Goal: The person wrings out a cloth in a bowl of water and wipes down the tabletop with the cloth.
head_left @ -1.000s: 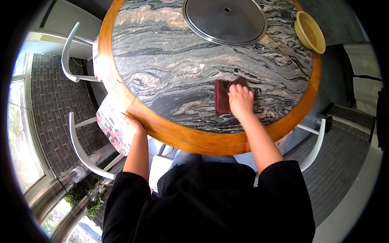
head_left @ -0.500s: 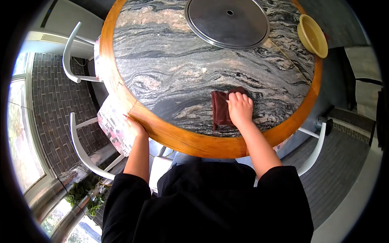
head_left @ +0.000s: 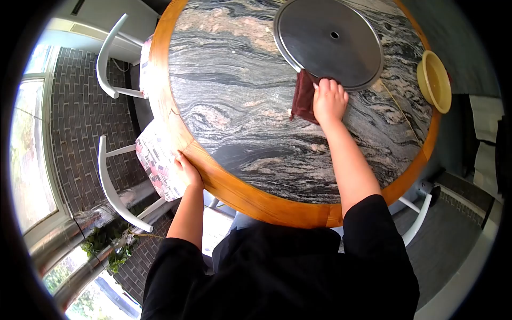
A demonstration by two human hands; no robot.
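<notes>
A dark red cloth (head_left: 305, 100) lies folded on the marble-patterned round table (head_left: 229, 106), with my right hand (head_left: 330, 101) gripping its right side. The cloth's far edge meets the near rim of a round dark metal plate (head_left: 330, 40) that has a small hole in its middle. My left hand (head_left: 188, 172) rests at the table's wooden edge on the near left, fingers stretched out and holding nothing.
A yellow basin (head_left: 434, 82) sits at the table's right edge. A thin yellowish strip (head_left: 400, 109) runs from the plate toward that edge. White-armed chairs (head_left: 109, 176) stand left and right of the table. Leafy plants (head_left: 114, 248) hang by the window at lower left.
My right hand has pushed the cloth forward across the table, from near the front edge up to the metal plate. The view has shifted slightly; my left hand stays at the table's edge.
</notes>
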